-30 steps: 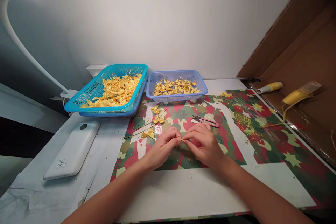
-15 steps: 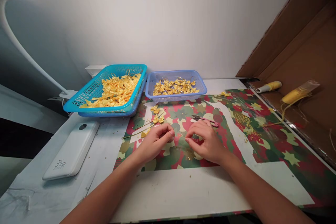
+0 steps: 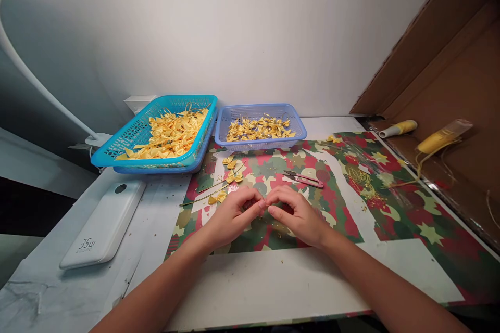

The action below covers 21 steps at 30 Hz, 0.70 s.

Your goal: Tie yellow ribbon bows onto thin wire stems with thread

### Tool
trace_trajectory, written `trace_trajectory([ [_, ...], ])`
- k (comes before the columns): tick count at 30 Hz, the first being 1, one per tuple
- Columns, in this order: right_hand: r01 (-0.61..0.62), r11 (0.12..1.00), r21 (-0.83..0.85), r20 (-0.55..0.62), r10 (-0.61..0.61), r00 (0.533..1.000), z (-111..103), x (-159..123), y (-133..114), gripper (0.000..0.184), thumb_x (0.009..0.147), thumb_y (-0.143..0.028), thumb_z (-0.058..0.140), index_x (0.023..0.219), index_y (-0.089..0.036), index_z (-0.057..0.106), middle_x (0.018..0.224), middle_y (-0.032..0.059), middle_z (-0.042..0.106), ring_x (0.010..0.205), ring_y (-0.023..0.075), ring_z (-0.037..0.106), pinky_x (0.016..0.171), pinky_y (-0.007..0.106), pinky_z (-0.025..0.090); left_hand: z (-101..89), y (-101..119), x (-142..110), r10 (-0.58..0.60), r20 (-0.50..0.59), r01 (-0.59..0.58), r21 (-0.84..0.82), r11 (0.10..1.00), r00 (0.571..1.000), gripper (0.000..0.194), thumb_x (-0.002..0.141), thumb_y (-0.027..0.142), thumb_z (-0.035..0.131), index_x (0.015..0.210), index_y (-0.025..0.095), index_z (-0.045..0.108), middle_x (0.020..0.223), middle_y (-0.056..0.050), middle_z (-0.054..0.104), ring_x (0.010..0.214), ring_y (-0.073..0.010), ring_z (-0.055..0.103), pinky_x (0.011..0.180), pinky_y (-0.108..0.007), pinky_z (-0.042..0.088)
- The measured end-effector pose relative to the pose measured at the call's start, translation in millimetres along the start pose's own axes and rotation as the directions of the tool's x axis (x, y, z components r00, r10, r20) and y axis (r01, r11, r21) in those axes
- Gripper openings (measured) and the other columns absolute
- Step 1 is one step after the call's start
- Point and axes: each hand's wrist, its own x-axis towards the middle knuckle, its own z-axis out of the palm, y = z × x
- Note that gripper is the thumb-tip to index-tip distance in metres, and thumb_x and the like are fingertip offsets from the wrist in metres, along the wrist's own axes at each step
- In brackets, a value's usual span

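My left hand (image 3: 234,216) and my right hand (image 3: 299,216) meet at the middle of a red and green patterned mat (image 3: 351,221). Their thumbs and forefingers pinch together over one spot. What they pinch is too small and too hidden to make out. Just left of my left hand a yellow ribbon bow (image 3: 217,197) lies on a thin gold wire. Two more bows (image 3: 235,177) lie behind it. Pink thread snips (image 3: 304,179) lie just beyond my right hand.
A teal basket (image 3: 117,153) and a lilac basket (image 3: 258,144), both holding several yellow bows, stand at the back. A white power bank (image 3: 101,223) lies at the left. Yellow-handled tools (image 3: 398,128) lie by the cardboard wall (image 3: 449,62) on the right.
The hands were pinched together, drew apart half a second ago, and have come back together at the fingertips. The bow by my left hand shows again.
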Motion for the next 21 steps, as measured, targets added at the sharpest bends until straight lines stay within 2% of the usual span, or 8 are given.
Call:
trace_trajectory([
  [6, -0.067, 0.981, 0.182, -0.038, 0.075, 0.996, 5.3, 2.4, 4.8, 0.025, 0.086, -0.025, 0.051, 0.064, -0.019, 0.060, 0.074, 0.0021, 0.061, 0.075, 0.0158, 0.055, 0.071, 0.029, 0.044, 2.1, 0.1, -2.0, -0.035, 0.018, 0.035, -0.011, 0.999, 0.999, 0.027, 0.092, 0.035, 0.046, 0.072, 0.018, 0.055, 0.072, 0.001, 0.055, 0.070, -0.0138, 0.048, 0.064, -0.024, 0.037],
  [12, -0.096, 0.971, 0.219, -0.093, 0.118, 0.989, 11.5, 3.2, 7.0, 0.024, 0.078, -0.020, 0.053, 0.055, -0.019, 0.060, 0.068, 0.0015, 0.060, 0.071, 0.0151, 0.055, 0.070, 0.028, 0.042, 6.0, -0.8, -1.4, -0.033, 0.026, 0.033, -0.019, 0.999, 0.999, 0.026, 0.092, 0.033, 0.046, 0.073, 0.018, 0.056, 0.073, 0.001, 0.056, 0.070, -0.0135, 0.049, 0.063, -0.024, 0.037],
  [19, -0.180, 0.940, 0.291, -0.069, 0.208, 0.976, 5.9, 3.1, 4.2, 0.024, 0.071, -0.016, 0.050, 0.049, -0.019, 0.059, 0.069, 0.0019, 0.059, 0.071, 0.0153, 0.055, 0.070, 0.028, 0.041, 1.6, -6.8, -0.4, -0.060, -0.100, 0.060, -0.007, 0.998, 0.993, 0.025, 0.089, 0.028, 0.046, 0.068, 0.018, 0.052, 0.066, 0.002, 0.052, 0.063, -0.0123, 0.046, 0.058, -0.024, 0.036],
  [21, -0.186, 0.937, 0.296, -0.071, 0.215, 0.974, 4.6, 3.1, 4.7, 0.024, 0.072, -0.018, 0.049, 0.052, -0.019, 0.060, 0.071, 0.0025, 0.059, 0.074, 0.0159, 0.055, 0.071, 0.028, 0.041, 0.7, -6.7, -0.1, -0.052, -0.104, 0.051, -0.008, 0.999, 0.993, 0.024, 0.089, 0.028, 0.046, 0.068, 0.018, 0.053, 0.066, 0.002, 0.052, 0.063, -0.0121, 0.046, 0.058, -0.024, 0.036],
])
